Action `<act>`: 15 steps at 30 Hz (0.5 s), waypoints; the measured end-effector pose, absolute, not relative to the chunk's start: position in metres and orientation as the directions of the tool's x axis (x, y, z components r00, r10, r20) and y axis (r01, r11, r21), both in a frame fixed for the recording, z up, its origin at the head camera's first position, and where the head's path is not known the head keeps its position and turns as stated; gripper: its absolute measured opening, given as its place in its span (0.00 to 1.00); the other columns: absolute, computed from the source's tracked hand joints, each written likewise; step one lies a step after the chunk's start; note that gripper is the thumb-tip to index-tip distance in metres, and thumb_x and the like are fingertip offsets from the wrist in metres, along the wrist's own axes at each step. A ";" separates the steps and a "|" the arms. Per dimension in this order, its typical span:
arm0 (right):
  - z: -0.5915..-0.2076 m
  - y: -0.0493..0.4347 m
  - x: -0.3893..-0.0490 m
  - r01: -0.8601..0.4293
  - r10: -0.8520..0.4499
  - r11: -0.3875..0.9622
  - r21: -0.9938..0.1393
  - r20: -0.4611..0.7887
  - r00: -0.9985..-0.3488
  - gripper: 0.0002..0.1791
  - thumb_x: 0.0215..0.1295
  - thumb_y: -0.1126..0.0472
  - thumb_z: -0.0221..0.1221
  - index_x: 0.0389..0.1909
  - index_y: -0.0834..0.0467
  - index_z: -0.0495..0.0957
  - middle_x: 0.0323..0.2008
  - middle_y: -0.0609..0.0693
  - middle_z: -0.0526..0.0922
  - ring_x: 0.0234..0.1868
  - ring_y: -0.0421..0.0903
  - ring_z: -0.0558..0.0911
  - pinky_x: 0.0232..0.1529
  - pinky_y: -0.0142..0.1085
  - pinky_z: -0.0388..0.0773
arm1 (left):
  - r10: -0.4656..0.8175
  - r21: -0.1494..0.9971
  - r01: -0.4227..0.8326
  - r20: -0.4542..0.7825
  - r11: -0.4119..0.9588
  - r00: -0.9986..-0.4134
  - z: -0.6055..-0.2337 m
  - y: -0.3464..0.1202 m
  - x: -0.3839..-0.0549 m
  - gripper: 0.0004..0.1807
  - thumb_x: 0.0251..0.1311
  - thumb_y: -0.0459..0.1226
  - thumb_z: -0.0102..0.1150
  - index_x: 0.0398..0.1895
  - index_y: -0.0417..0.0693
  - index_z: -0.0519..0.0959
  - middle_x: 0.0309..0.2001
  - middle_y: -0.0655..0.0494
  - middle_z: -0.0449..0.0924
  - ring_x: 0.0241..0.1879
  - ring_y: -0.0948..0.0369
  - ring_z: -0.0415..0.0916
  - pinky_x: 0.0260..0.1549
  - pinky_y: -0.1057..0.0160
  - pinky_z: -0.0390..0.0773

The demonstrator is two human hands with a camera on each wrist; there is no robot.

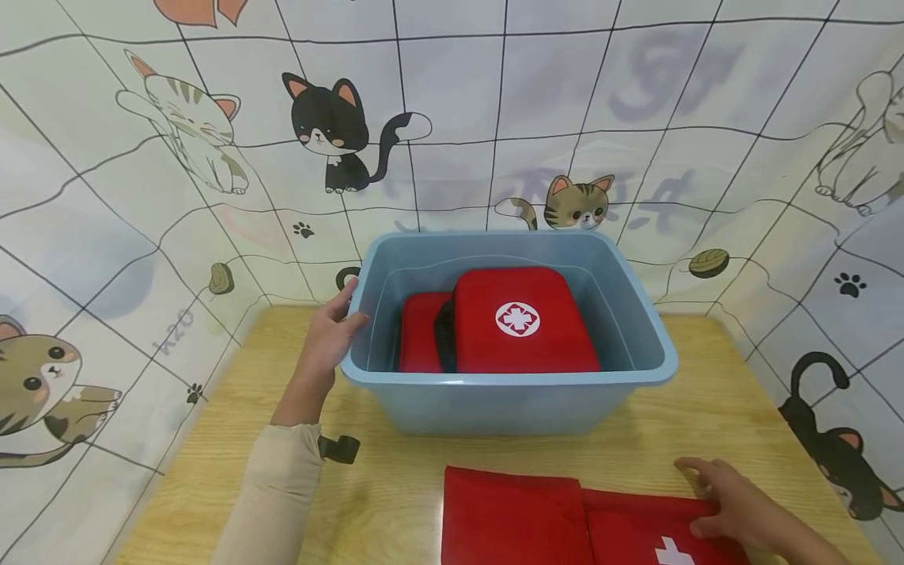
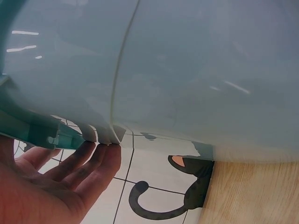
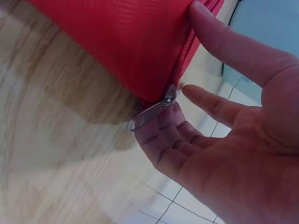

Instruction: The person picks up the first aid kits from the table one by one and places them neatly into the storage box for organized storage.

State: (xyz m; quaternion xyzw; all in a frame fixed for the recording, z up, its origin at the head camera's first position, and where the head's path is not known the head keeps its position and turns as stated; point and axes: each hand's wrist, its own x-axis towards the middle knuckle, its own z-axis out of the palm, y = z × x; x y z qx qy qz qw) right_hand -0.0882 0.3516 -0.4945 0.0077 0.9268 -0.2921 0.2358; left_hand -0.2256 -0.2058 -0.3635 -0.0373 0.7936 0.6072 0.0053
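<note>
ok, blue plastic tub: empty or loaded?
Loaded: head view shows a red first-aid bag and another red bag inside the tub.

Red pouch (image 1: 636, 524) by right grip (image 1: 738, 506) cut off at bottom edge. Rear red case (image 1: 421, 333), right of left grip (image 1: 327, 339), part hidden by front case (image 1: 526, 347); both bottoms hidden by tub (image 1: 494, 408).

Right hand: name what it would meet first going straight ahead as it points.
Past the red first-aid pouch it touches, the right hand would probably meet the front of the light-blue tub; depth is unclear.
</note>
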 end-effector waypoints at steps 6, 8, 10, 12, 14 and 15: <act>-0.495 0.350 -0.086 0.214 -0.099 0.823 -0.527 -0.503 -0.859 0.42 0.34 0.58 0.80 0.53 0.63 0.72 0.42 0.55 0.81 0.37 0.49 0.80 0.38 0.48 0.85 | -0.056 0.964 -0.066 -0.053 0.256 -0.997 -0.363 -0.206 -0.226 0.36 0.67 0.36 0.51 0.78 0.65 0.57 0.75 0.46 0.59 0.70 0.45 0.60 0.65 0.40 0.64; -0.494 0.352 -0.084 0.189 -0.152 0.808 -0.559 -0.507 -0.849 0.36 0.38 0.59 0.79 0.49 0.62 0.73 0.38 0.52 0.80 0.35 0.47 0.79 0.37 0.45 0.85 | -0.056 0.964 -0.064 -0.051 0.258 -0.997 -0.362 -0.206 -0.226 0.36 0.67 0.36 0.51 0.78 0.65 0.57 0.75 0.46 0.59 0.70 0.45 0.61 0.65 0.40 0.64; -0.493 0.357 -0.084 0.152 -0.238 0.770 -0.619 -0.500 -0.833 0.32 0.43 0.59 0.77 0.49 0.62 0.73 0.37 0.51 0.80 0.35 0.47 0.78 0.37 0.43 0.85 | -0.055 0.964 -0.061 -0.049 0.257 -0.997 -0.362 -0.206 -0.226 0.36 0.67 0.36 0.51 0.78 0.64 0.57 0.75 0.46 0.59 0.70 0.45 0.61 0.65 0.40 0.64; -0.491 0.362 -0.084 0.119 -0.331 0.718 -0.686 -0.486 -0.809 0.29 0.47 0.59 0.75 0.49 0.63 0.74 0.38 0.52 0.81 0.35 0.47 0.78 0.36 0.41 0.84 | -0.056 0.965 -0.059 -0.046 0.255 -0.997 -0.362 -0.206 -0.227 0.36 0.67 0.36 0.51 0.78 0.64 0.57 0.74 0.46 0.59 0.70 0.45 0.61 0.65 0.40 0.64; -0.490 0.368 -0.085 0.092 -0.434 0.643 -0.760 -0.460 -0.774 0.28 0.52 0.61 0.73 0.52 0.66 0.74 0.40 0.54 0.82 0.35 0.47 0.79 0.36 0.39 0.85 | -0.055 0.966 -0.058 -0.046 0.250 -0.997 -0.362 -0.206 -0.227 0.36 0.67 0.36 0.51 0.78 0.64 0.57 0.74 0.46 0.59 0.70 0.45 0.61 0.65 0.40 0.64; -0.490 0.369 -0.085 0.090 -0.479 0.600 -0.795 -0.447 -0.756 0.27 0.54 0.62 0.71 0.53 0.67 0.74 0.41 0.55 0.83 0.35 0.47 0.81 0.37 0.39 0.85 | -0.055 0.967 -0.058 -0.046 0.248 -0.997 -0.362 -0.206 -0.227 0.36 0.67 0.36 0.51 0.78 0.63 0.58 0.74 0.46 0.59 0.70 0.45 0.61 0.65 0.40 0.64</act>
